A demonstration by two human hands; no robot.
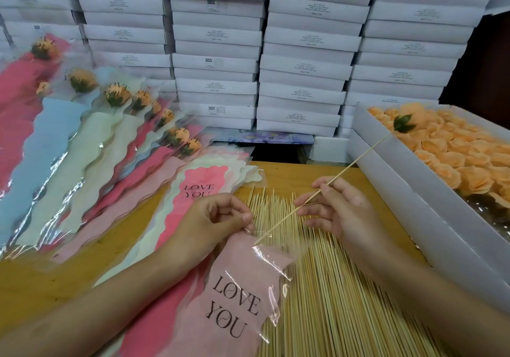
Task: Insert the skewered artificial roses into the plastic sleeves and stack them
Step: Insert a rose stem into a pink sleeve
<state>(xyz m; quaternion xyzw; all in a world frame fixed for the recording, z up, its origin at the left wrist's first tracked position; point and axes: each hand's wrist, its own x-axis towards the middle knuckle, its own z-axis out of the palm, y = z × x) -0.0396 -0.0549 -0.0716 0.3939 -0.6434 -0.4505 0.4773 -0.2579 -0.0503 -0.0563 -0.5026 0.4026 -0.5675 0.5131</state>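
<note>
My right hand [335,209] pinches a bamboo skewer [358,160] between thumb and fingers. At its far end sits an orange rose [405,120] with a green calyx, held over the box of roses. The skewer's near tip touches the mouth of a pink "LOVE YOU" plastic sleeve [237,296]. My left hand [215,220] pinches that sleeve's top edge. More empty sleeves [198,188] lie under my left hand. Finished sleeved roses [116,108] are stacked in an overlapping row at the left.
A layer of loose bamboo skewers [331,287] covers the wooden table [41,279] under both hands. A long white box [414,191] full of orange rose heads stands at the right. Stacks of white cartons [303,52] wall off the back.
</note>
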